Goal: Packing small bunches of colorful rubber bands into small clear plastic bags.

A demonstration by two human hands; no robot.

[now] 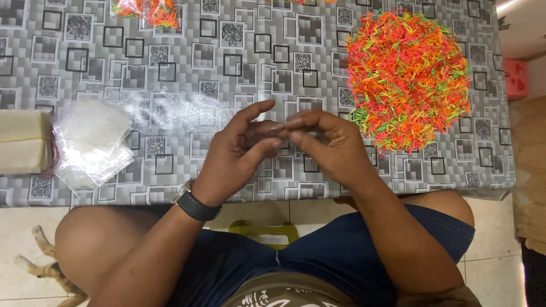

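Here, pinched thing: a small clear plastic bag (282, 126), thin and nearly see-through, sits between the fingertips of both hands, above the table edge.
Left hand (236, 156): fingers curled, thumb and forefinger closed on the bag's near end; a dark wristwatch (195, 204) bands the wrist.
Right hand (330, 148): thumb and fingers nipped shut on the bag's other end, touching the left fingertips.
Beyond the right hand: a round heap of thin rubber bands (408, 79), orange, pink and green, tangled and loose.
Outward from the left hand: a sliding stack of flat clear bags (91, 142), glossy; just past it a cream bundle (23, 142).
Far from both hands: a filled bag of bands (151, 11).
Underneath: table cover (187, 62), grey, square-patterned.
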